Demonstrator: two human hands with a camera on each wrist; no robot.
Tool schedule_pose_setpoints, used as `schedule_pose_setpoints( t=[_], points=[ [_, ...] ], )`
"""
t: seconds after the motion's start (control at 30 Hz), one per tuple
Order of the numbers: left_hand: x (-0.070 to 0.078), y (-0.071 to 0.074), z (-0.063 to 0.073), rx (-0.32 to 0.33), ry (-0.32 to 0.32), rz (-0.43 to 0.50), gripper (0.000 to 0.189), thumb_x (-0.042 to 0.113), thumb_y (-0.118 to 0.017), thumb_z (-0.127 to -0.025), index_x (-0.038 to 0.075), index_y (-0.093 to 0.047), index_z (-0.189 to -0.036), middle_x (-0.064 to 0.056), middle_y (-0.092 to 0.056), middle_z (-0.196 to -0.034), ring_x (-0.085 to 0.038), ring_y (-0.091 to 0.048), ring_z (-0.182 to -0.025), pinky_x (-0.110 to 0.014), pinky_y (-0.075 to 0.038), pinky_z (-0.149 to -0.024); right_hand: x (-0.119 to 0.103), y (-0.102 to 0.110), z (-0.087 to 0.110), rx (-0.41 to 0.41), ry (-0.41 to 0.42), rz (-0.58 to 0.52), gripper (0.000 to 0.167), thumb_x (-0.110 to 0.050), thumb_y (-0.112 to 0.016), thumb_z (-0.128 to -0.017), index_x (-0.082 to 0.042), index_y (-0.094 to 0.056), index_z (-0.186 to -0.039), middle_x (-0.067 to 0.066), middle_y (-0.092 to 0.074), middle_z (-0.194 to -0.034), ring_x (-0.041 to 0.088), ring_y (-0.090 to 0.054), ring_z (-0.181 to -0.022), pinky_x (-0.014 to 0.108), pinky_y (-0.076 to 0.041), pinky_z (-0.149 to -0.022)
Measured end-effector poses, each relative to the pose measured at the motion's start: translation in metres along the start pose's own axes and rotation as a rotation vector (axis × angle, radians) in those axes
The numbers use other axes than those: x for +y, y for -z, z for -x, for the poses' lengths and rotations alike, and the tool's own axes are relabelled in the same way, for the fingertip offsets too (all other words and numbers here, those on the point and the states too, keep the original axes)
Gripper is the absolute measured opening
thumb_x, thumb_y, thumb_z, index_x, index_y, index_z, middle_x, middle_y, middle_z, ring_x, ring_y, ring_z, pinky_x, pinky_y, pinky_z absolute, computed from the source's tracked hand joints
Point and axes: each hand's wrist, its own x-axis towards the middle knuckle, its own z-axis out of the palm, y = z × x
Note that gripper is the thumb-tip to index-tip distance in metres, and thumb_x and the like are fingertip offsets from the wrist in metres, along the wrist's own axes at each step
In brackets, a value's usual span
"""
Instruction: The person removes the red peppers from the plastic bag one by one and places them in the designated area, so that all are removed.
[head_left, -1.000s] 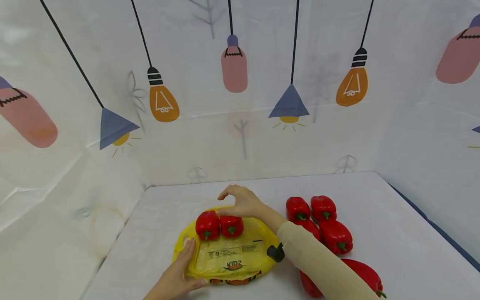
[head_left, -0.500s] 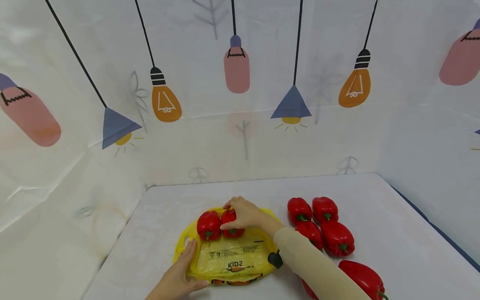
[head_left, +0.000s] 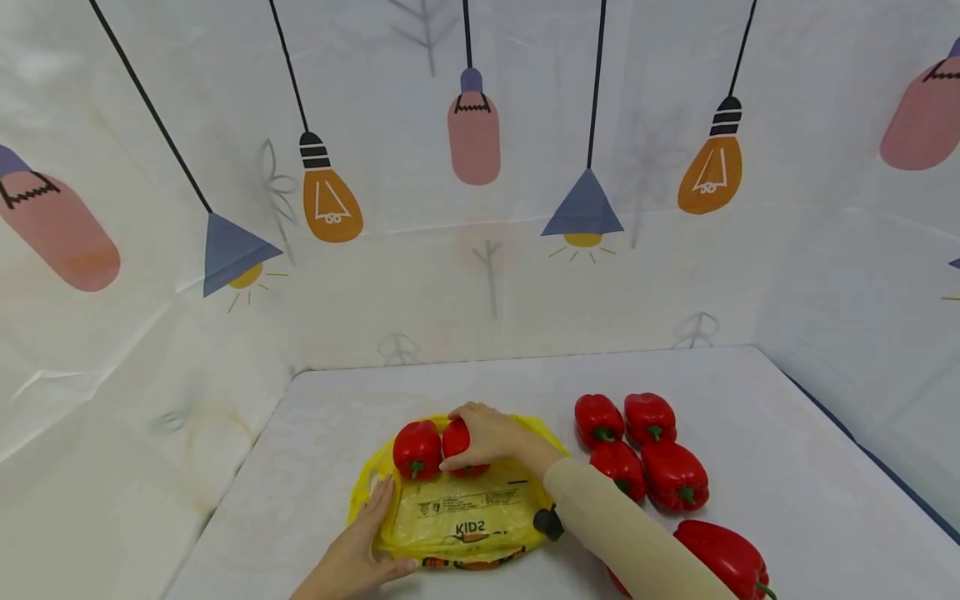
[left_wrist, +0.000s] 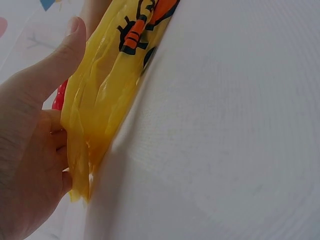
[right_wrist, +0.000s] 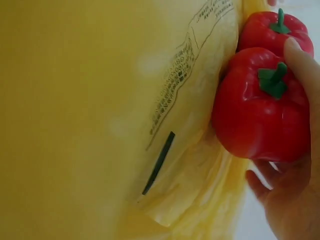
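A yellow plastic bag (head_left: 457, 508) with "KIDS" print lies spread on the table, a shallow rectangular shape showing through its middle. Two red bell peppers sit side by side at its far edge. My right hand (head_left: 491, 433) grips the right-hand pepper (right_wrist: 265, 110), thumb on the near side and fingers round the back. Beside it stands the left pepper (head_left: 417, 451). My left hand (head_left: 356, 546) rests against the bag's left front corner, thumb and fingers spread wide; in the left wrist view its fingertips are partly hidden behind the yellow plastic (left_wrist: 100, 100).
Several more red bell peppers (head_left: 675, 475) are grouped on the right side of the white table (head_left: 750, 425). One large pepper (head_left: 723, 558) lies nearer, and another is mostly covered by the right sleeve (head_left: 630, 533). A small black item (head_left: 548, 523) shows by the right cuff.
My right hand has come down from above the right-hand pepper, fingers spread, and now holds it. The left hand stays at the bag's corner.
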Motion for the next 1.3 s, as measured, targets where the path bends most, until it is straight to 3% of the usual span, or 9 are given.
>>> schedule_pose_setpoints(
  t=[0.33, 0.87, 1.07, 1.3],
  points=[
    [-0.002, -0.001, 0.000, 0.009, -0.035, -0.009, 0.114, 0.054, -0.077, -0.074, 0.001, -0.014, -0.153, -0.023, -0.010, -0.157, -0.044, -0.009, -0.142, -0.066, -0.023, -0.105, -0.005, 0.012, 0.003, 0.185, 0.137, -0.031, 0.080, -0.055, -0.075, -0.074, -0.013, -0.048, -0.136, 0.002, -0.051, -0.124, 0.015, -0.052, -0.108, 0.028, -0.053, -0.081],
    [0.000, 0.000, -0.001, 0.000, -0.020, -0.012, 0.112, 0.053, -0.077, -0.075, 0.002, -0.015, -0.153, -0.024, -0.010, -0.157, -0.047, -0.011, -0.141, -0.068, -0.022, -0.104, -0.032, 0.047, 0.009, 0.494, 0.335, -0.069, 0.084, -0.046, -0.082, -0.071, -0.010, -0.043, -0.137, 0.003, -0.047, -0.131, 0.014, -0.049, -0.115, 0.027, -0.053, -0.085],
    [0.001, -0.001, -0.001, -0.005, 0.022, -0.010, 0.113, 0.055, -0.077, -0.073, 0.004, -0.016, -0.154, -0.022, -0.011, -0.157, -0.048, -0.012, -0.141, -0.067, -0.023, -0.104, -0.037, 0.053, 0.011, 0.545, 0.377, -0.113, 0.085, -0.044, -0.083, -0.070, -0.010, -0.044, -0.137, 0.002, -0.046, -0.132, 0.014, -0.049, -0.116, 0.029, -0.053, -0.085],
    [0.000, -0.001, -0.005, 0.002, 0.059, -0.023, 0.115, 0.058, -0.077, -0.071, 0.008, -0.016, -0.154, -0.020, -0.012, -0.158, -0.046, -0.012, -0.142, -0.066, -0.023, -0.105, -0.044, 0.065, 0.020, 0.523, 0.384, -0.128, 0.083, -0.042, -0.083, -0.071, -0.012, -0.043, -0.137, 0.001, -0.046, -0.132, 0.012, -0.048, -0.115, 0.026, -0.053, -0.083]
  ],
)
